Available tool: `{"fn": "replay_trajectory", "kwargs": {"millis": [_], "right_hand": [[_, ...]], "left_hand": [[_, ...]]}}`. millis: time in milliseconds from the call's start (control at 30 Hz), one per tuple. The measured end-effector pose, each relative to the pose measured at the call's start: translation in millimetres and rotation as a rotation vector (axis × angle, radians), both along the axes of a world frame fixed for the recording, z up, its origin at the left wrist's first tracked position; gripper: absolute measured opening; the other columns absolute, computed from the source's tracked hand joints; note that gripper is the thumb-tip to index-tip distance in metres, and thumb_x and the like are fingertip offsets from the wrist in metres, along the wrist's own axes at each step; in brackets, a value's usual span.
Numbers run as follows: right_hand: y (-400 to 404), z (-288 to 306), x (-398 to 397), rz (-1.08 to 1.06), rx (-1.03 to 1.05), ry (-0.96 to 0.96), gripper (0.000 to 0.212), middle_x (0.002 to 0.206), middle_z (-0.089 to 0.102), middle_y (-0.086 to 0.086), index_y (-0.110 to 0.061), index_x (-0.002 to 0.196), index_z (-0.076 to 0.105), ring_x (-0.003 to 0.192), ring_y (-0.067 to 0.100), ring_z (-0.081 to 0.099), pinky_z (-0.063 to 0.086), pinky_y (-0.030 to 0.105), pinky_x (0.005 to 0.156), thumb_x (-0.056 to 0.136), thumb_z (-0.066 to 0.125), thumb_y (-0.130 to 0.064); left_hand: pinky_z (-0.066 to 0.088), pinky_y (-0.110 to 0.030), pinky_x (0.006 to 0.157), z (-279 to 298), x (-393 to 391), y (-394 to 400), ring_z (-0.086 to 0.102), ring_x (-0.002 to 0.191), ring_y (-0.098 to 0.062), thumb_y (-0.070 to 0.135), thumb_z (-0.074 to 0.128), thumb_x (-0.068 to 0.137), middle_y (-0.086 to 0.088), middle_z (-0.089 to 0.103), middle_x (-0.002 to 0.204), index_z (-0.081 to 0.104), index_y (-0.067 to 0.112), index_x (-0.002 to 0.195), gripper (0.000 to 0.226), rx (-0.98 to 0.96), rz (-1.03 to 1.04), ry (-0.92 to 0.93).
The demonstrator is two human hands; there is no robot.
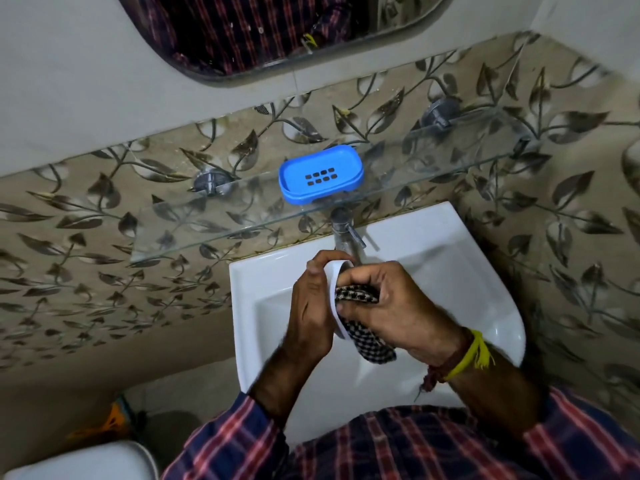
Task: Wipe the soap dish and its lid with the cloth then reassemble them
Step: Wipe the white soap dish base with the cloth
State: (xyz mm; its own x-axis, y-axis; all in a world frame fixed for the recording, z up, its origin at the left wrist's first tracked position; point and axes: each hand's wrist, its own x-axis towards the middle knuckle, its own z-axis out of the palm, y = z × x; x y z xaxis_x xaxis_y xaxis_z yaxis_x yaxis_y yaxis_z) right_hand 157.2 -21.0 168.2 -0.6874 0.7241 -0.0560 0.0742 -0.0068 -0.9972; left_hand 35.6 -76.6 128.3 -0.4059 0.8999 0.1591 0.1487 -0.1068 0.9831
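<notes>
A blue soap dish part (321,174) with drain slots lies on the glass shelf (214,220) above the basin. Over the basin, my left hand (311,306) grips a white soap dish part (333,292) by its rim, tilted on edge. My right hand (391,310) holds a black-and-white checked cloth (367,337) pressed into the white part's inside. Most of the white part is hidden by my hands and the cloth.
A white wash basin (450,258) sits below my hands, with a steel tap (346,233) at its back edge. Leaf-patterned tiles cover the wall and a mirror (263,32) hangs above. A white toilet lid (79,462) shows at the bottom left.
</notes>
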Motion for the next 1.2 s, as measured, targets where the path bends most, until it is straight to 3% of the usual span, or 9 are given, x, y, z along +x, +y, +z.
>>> {"fn": "replay_trajectory", "kwargs": {"millis": [300,467,567,667,767,833,900,1033,1200], "right_hand": [[4,5,-1,0.142,0.185,-0.023,0.012,0.091,0.074,0.016,0.001,0.088,0.073,0.092,0.025,0.070,0.056,0.037,0.087,0.080,0.069,0.009],[-6,1,-4,0.147,0.238,-0.022,0.009,0.088,0.070,0.011,-0.001,0.090,0.071,0.088,0.020,0.068,0.056,0.032,0.081,0.086,0.065,0.005],[-1,-2,5,0.296,0.209,-0.065,0.009,0.085,0.063,0.014,-0.001,0.089,0.068,0.082,0.028,0.065,0.055,0.045,0.075,0.089,0.069,-0.009],[-5,-5,2,0.155,0.124,-0.065,0.015,0.081,0.068,0.018,-0.002,0.084,0.068,0.077,0.032,0.068,0.056,0.053,0.071,0.086,0.074,-0.016],[-4,-9,-5,0.016,0.080,-0.036,0.014,0.076,0.071,0.011,-0.003,0.083,0.070,0.072,0.018,0.067,0.059,0.041,0.069,0.086,0.074,-0.016],[3,-9,-5,-0.089,0.005,0.021,0.010,0.068,0.068,-0.005,-0.004,0.083,0.072,0.063,0.002,0.060,0.050,0.019,0.056,0.086,0.074,-0.014],[12,-8,-4,-0.140,-0.027,0.047,0.006,0.071,0.068,-0.009,-0.004,0.086,0.073,0.066,0.001,0.061,0.049,0.016,0.061,0.085,0.074,-0.011],[15,-7,-6,-0.079,0.014,0.059,0.005,0.075,0.069,-0.004,-0.003,0.086,0.072,0.074,0.006,0.063,0.050,0.022,0.071,0.088,0.070,-0.006],[7,-8,2,0.179,-0.124,0.061,0.015,0.090,0.074,0.006,0.001,0.105,0.070,0.075,0.003,0.068,0.051,0.015,0.066,0.093,0.061,0.000]], "left_hand": [[0.054,-0.034,0.074,3,-2,2,0.065,0.078,-0.024,0.050,0.023,0.103,-0.009,0.067,0.082,0.061,-0.002,0.096,0.065,-0.055,0.007,-0.263],[0.046,-0.042,0.079,6,-1,4,0.058,0.080,-0.031,0.052,0.026,0.100,-0.020,0.061,0.081,0.063,-0.002,0.089,0.067,-0.123,0.069,-0.347],[0.047,-0.043,0.078,13,-4,2,0.058,0.074,-0.035,0.062,0.030,0.101,-0.022,0.061,0.076,0.065,0.004,0.082,0.071,-0.186,0.101,-0.383],[0.060,-0.037,0.076,21,-4,11,0.073,0.078,-0.028,0.080,0.025,0.087,-0.014,0.075,0.080,0.077,0.020,0.080,0.080,-0.320,0.116,-0.317],[0.060,-0.028,0.064,22,-16,15,0.075,0.071,-0.015,0.084,0.017,0.081,-0.004,0.078,0.078,0.070,0.022,0.104,0.085,-0.340,0.047,-0.331],[0.063,-0.038,0.079,14,-18,8,0.076,0.096,-0.020,0.086,0.020,0.086,-0.005,0.077,0.110,0.053,0.037,0.136,0.077,-0.270,0.024,-0.299],[0.060,-0.043,0.092,5,-9,-3,0.070,0.116,-0.022,0.081,0.035,0.089,-0.001,0.068,0.133,0.037,0.046,0.149,0.070,-0.203,-0.048,-0.289],[0.058,-0.044,0.095,-3,14,-10,0.061,0.130,-0.031,0.064,0.034,0.103,-0.013,0.062,0.141,0.042,0.020,0.151,0.066,-0.203,-0.137,-0.386],[0.055,-0.054,0.098,4,0,-7,0.065,0.119,-0.041,0.063,0.033,0.102,-0.025,0.070,0.125,0.061,0.016,0.137,0.065,-0.261,-0.041,-0.482]]}}
